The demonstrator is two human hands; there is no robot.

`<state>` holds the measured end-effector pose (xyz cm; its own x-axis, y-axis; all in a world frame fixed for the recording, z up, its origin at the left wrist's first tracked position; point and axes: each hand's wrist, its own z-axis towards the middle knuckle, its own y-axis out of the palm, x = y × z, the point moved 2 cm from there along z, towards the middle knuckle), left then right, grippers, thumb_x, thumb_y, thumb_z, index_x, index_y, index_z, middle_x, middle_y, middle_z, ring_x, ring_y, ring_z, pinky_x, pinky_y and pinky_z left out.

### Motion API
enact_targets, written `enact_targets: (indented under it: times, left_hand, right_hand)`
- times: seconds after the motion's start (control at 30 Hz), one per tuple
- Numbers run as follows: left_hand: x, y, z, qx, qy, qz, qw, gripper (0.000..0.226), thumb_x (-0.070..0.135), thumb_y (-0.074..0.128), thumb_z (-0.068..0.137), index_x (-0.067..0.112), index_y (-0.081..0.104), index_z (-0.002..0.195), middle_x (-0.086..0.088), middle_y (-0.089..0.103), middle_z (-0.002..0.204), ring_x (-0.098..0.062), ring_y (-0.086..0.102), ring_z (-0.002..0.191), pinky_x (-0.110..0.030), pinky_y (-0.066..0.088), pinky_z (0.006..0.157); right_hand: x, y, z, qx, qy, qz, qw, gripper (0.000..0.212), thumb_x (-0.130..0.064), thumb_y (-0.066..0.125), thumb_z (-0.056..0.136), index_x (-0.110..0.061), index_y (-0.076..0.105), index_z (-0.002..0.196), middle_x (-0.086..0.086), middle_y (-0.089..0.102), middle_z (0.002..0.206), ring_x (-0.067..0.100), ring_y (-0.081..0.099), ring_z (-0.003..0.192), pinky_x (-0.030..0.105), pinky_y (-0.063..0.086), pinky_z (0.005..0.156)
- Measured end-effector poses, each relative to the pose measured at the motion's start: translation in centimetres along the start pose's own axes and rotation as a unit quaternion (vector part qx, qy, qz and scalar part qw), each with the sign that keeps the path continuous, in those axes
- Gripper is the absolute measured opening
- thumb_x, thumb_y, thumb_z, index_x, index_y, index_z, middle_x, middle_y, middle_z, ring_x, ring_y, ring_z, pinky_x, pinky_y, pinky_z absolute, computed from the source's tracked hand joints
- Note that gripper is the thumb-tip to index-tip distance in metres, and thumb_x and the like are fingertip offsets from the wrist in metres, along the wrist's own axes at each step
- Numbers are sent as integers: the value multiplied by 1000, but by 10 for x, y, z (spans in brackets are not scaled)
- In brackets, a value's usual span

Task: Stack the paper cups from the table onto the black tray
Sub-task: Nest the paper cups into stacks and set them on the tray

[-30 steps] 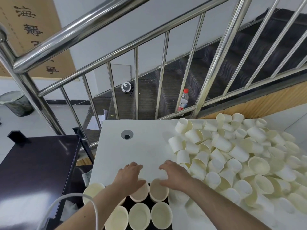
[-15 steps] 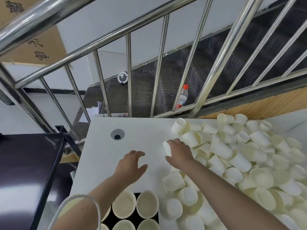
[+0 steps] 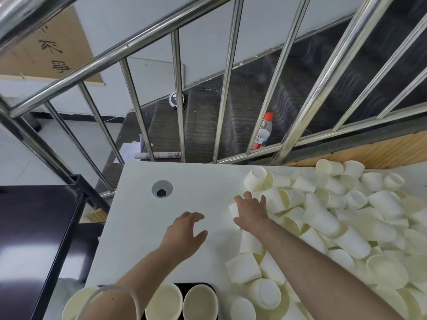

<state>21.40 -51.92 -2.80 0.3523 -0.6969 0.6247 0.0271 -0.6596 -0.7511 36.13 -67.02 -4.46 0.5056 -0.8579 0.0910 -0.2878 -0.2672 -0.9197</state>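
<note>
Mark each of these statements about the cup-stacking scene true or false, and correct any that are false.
1. The right hand rests on a paper cup at the edge of the pile. True.
2. The left hand holds a cup. False: it is empty, fingers spread above the white table.
3. The black tray holds no cups. False: open cups stand in it.
4. A red-capped bottle stands behind the railing. True.

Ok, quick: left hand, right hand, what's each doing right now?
Left hand: open, fingers spread above the white table, holding nothing.
Right hand: gripping a paper cup at the pile's edge.
</note>
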Motion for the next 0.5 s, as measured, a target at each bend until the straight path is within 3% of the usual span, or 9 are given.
enact_targets:
  times: [0.13,0.2,0.3,0.4,0.5]
  left_hand:
    - [0,1,4,2,-4,-6,1000,43,35,59,90,26,51,131,9,53,126,-9,52,116,-29,45,95]
    - [1,2,5,3,-7,-12,1000,43,34,60,89,25,51,130,8,53,126,-9,53,114,-29,46,94]
    - [2,4,6,11,-19,-42,999,46,34,62,89,22,50,132,6,52,127,-10,55,111,-28,46,93]
    - [2,6,7,17,-33,-73,997,54,37,63,88,19,46,136,4,49,132,-11,56,111,-25,46,91]
    - [-1,8,6,4,-43,-83,996,63,38,67,85,18,42,139,3,46,135,-12,55,113,-24,45,90]
  right_hand:
    - [0,0,1,27,-22,43,998,38,-31,59,85,-18,51,120,4,45,125,25,52,116,46,17,116]
    - [-1,-3,-2,46,-42,84,995,31,-30,59,84,-15,59,112,5,48,126,23,52,115,37,25,112]
    - [-7,-10,-15,59,-72,171,981,26,-28,60,86,-6,68,97,7,36,151,25,48,126,31,40,100]
    - [-18,-7,-33,50,-123,216,967,26,-31,63,88,-8,70,99,-1,27,158,20,38,137,30,37,106]
    - [-29,6,-45,47,-162,236,957,30,-32,67,88,-9,70,108,-4,36,150,16,46,130,28,40,104]
